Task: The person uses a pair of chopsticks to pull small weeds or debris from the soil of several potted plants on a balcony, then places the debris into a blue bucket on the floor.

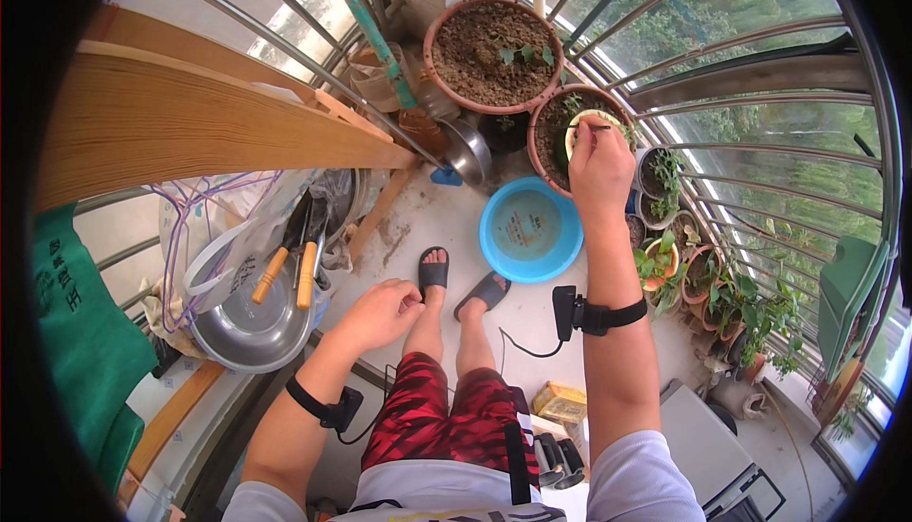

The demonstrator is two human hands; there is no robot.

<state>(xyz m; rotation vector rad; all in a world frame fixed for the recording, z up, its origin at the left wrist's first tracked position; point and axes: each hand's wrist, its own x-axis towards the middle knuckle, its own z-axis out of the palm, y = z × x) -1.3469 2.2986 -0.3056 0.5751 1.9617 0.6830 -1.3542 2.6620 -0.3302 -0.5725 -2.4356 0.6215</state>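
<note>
My right hand [600,163] reaches over a round brown flower pot [544,153] with soil and small seedlings. Its fingers are closed on the rim of a pale yellow-green bowl [613,119], which my hand partly hides; a short dark strip shows at the fingertips. My left hand [385,313] hangs low above my left leg, its fingers curled in, with nothing visible in them. Between the pot and my feet, a blue plastic basin [556,258] of water rests on the floor. Behind it stands a larger pot [475,37] of soil with a leafy seedling.
Along the railing [779,149] on the right stand several small potted plants [705,270]. To the left are a wooden board [209,123], a steel basin [252,332] and two wooden-handled tools [306,275]. A metal bowl [467,151] leans near the pots. Cables hang from both wrist straps.
</note>
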